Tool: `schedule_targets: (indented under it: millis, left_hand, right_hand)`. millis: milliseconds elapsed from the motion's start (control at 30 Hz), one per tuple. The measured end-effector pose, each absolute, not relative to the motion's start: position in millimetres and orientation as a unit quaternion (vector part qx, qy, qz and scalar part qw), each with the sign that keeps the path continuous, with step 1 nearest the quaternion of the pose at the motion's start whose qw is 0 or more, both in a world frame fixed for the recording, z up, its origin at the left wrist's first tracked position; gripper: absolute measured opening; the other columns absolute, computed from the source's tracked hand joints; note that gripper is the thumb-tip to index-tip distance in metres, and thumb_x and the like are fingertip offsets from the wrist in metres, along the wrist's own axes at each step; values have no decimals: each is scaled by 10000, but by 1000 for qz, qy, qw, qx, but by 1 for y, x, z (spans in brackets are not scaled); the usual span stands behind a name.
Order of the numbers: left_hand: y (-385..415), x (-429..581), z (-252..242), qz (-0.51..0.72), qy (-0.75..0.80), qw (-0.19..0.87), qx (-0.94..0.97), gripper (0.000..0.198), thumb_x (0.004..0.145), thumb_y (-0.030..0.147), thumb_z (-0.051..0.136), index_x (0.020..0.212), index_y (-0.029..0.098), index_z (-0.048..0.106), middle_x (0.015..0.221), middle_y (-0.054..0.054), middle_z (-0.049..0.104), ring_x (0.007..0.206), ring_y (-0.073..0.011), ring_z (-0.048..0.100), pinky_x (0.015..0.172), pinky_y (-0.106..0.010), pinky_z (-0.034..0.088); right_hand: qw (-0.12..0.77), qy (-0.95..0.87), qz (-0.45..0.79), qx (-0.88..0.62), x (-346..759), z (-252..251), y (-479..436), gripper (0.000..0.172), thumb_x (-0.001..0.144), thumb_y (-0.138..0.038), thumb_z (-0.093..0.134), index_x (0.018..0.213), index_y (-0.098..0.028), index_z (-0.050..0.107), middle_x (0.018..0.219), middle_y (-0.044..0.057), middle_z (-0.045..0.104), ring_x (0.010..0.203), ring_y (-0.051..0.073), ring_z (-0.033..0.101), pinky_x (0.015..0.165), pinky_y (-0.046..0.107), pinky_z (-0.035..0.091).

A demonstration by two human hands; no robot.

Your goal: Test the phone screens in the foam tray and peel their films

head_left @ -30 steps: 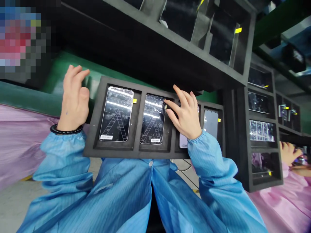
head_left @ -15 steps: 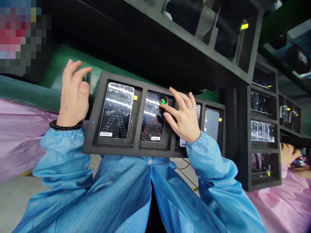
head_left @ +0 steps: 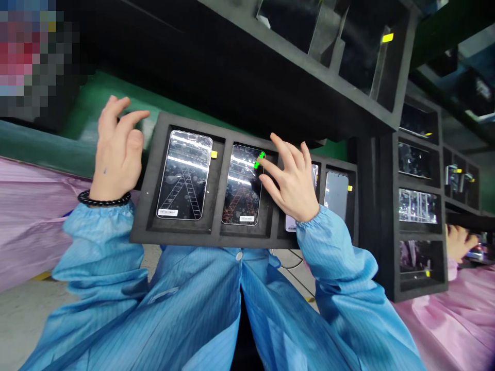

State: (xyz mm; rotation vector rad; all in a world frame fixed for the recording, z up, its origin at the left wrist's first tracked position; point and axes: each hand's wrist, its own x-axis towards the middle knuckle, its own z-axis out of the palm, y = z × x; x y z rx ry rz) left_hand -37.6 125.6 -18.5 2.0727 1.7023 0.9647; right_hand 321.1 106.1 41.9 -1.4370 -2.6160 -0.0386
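A black foam tray point(head_left: 185, 238) with compartments lies in front of me, holding several phones. My right hand point(head_left: 292, 175), fingers spread, has a fingertip at the upper right of the second phone point(head_left: 242, 188), whose screen shows green marks by that finger and red ladder-like lines below. The leftmost phone point(head_left: 184, 178) shows pale ladder-like lines and has a white label. My right hand partly covers the third phone point(head_left: 291, 224). At the far right compartment lies a grey-screened phone point(head_left: 336, 193). My left hand point(head_left: 118, 149) is raised left of the tray, fingers apart, holding nothing.
Another dark foam tray point(head_left: 363, 108) rises beyond mine, with more compartmented trays point(head_left: 419, 237) at the right. A person's hand point(head_left: 460, 242) and pink sleeve are at the far right. Pink cloth point(head_left: 31, 216) is at the left, beside the green surface point(head_left: 112, 85).
My right index finger has moved slightly up along the second phone's right edge, and the green marks there have grown in number. My left hand has barely moved.
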Motion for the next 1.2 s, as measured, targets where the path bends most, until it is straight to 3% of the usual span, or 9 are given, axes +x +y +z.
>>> schedule_targets:
  millis: [433,800,1000,1200]
  left_hand:
    - [128,-42,-22,323,590,134,728,667,1051,616,244,1435,176,565,1585,-133,412,1574,-314,273,1277,-552,269]
    - [128,-43,-25,324,583,133,733,669,1052,627,241,1449,188,554,1584,-117,406,1572,-302,275,1291,-547,265]
    - [129,-45,-25,319,585,135,733,678,1050,621,232,1436,168,556,1582,-127,401,1572,-307,274,1281,-566,271]
    - [129,-45,-24,315,597,145,724,640,1043,623,256,1442,220,553,1602,-104,398,1574,-269,273,1293,-538,269]
  right_hand:
    - [100,-918,52,-381,301,48,58,356,1063,-389,447,1190,-190,713,1577,142,518,1392,285,512,1266,609,212]
    - [113,-936,101,-317,282,49,32,373,1065,-404,423,1125,-185,718,1576,105,525,1372,241,538,1327,543,81]
    - [115,-942,93,-301,281,49,31,393,1065,-389,421,1133,-147,723,1515,132,588,1349,248,553,1315,543,165]
    - [186,-908,123,-355,296,57,76,386,1078,-381,387,1127,-237,742,1469,96,624,1308,241,579,1236,535,322]
